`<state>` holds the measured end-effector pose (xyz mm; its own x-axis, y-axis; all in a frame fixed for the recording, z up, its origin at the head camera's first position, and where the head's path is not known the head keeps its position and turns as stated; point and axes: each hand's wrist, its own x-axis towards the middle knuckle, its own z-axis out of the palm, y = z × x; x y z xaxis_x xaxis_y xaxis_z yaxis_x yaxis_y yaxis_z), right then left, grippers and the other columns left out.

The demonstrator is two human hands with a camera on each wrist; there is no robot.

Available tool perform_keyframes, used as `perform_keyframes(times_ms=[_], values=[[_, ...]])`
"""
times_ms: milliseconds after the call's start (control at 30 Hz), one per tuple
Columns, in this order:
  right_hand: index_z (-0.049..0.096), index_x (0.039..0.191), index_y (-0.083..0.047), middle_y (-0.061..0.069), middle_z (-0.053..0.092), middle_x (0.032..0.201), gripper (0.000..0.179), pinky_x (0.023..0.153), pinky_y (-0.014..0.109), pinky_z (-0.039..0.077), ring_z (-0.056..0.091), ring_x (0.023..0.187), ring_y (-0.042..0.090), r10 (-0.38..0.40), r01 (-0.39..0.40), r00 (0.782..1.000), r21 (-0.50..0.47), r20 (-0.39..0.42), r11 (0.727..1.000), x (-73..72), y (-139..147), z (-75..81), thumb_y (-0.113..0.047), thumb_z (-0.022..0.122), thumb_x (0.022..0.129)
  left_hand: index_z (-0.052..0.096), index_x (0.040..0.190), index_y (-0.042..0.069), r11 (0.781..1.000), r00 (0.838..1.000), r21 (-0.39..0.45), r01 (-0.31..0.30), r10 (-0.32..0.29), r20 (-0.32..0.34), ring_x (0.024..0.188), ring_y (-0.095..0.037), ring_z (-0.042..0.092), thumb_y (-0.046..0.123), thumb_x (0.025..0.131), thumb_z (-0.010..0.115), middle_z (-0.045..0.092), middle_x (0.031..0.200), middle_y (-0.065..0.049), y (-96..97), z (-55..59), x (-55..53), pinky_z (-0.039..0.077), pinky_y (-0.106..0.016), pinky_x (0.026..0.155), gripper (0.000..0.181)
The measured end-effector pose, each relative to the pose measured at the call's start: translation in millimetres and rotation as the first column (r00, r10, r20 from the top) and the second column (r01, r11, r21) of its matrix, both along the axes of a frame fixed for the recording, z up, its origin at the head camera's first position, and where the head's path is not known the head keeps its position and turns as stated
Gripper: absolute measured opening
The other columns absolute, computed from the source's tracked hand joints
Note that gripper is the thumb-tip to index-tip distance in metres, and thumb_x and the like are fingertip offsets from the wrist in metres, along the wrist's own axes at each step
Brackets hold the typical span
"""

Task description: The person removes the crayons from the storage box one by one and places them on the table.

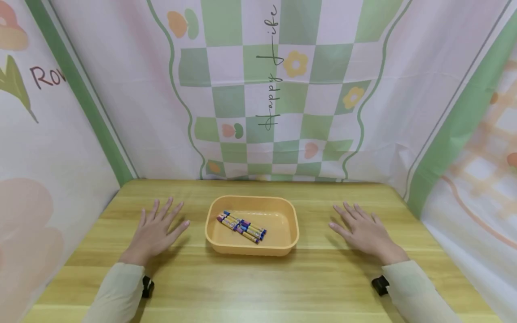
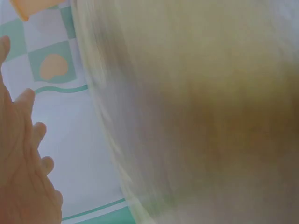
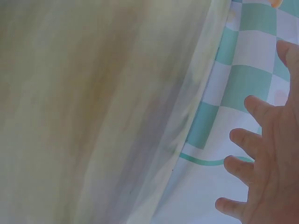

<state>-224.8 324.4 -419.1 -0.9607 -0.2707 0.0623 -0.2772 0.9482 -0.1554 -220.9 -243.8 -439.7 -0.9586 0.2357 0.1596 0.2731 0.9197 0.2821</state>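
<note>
A yellow-orange plastic basket (image 1: 252, 249) stands in the middle of the wooden table. Several crayons (image 1: 242, 227) in yellow and blue wrappers lie in it, bunched toward its left side. To the left of the basket is my left hand (image 1: 153, 233), palm down with fingers spread, holding nothing. My right hand (image 1: 365, 233) is spread the same way to the right of the basket, also holding nothing. Both hands stay apart from the basket. Each wrist view shows its hand's fingers at the frame's edge; a basket corner (image 2: 23, 9) appears at the left wrist view's top left.
The wooden table (image 1: 250, 287) reaches back to a hanging cloth (image 1: 262, 103) with green checks and printed words. More printed cloth (image 1: 52, 148) hangs along the left side and the right side. A black wrist device (image 1: 147, 287) shows at each sleeve.
</note>
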Motion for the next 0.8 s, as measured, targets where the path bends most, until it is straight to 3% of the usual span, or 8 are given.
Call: perform_keyframes(times_ms=[167,467,600,800], values=[[0.027,0.16,-0.016,0.022,0.02,0.162,0.074,0.108,0.078,0.007,0.016,0.145,0.051,0.005,-0.004,1.0,-0.045,0.008,0.999,-0.3,-0.7,0.3,-0.062,0.035,0.102,0.022,0.161,0.016,1.0,1.0,0.021,0.012,-0.013,0.015,0.147,-0.05,0.0,0.06,0.103,0.033,0.01,0.165,-0.018,1.3,0.1,-1.4,-0.004,-0.073,0.112,0.074],[0.028,0.159,-0.014,0.022,0.022,0.161,0.073,0.108,0.078,0.011,0.02,0.144,0.051,0.007,-0.003,0.999,-0.089,0.036,0.996,-1.9,-2.4,2.9,-0.06,0.032,0.103,0.018,0.161,0.01,0.989,0.996,0.146,0.03,-0.042,0.074,0.148,-0.049,0.002,0.058,0.103,0.034,0.013,0.164,-0.022,6.7,-1.2,-3.6,-0.002,-0.072,0.113,0.076],[0.032,0.158,-0.012,0.025,0.03,0.158,0.069,0.107,0.077,0.016,0.028,0.14,0.052,0.028,-0.024,0.999,-0.125,0.03,0.992,-2.4,-3.2,4.2,-0.056,0.033,0.104,0.019,0.16,0.008,0.964,0.991,0.262,0.037,-0.069,0.111,0.148,-0.048,0.001,0.055,0.103,0.039,0.011,0.164,-0.022,9.0,0.0,-3.7,0.001,-0.075,0.111,0.077],[0.039,0.154,-0.006,0.024,0.04,0.153,0.065,0.107,0.075,0.022,0.035,0.137,0.05,0.079,-0.073,0.997,-0.205,0.022,0.976,-3.2,-7.8,8.0,-0.051,0.035,0.106,0.02,0.161,0.014,0.906,0.977,0.424,0.022,-0.11,0.183,0.149,-0.045,0.0,0.054,0.101,0.048,0.008,0.166,-0.017,13.8,1.2,-4.3,0.005,-0.082,0.104,0.078]])
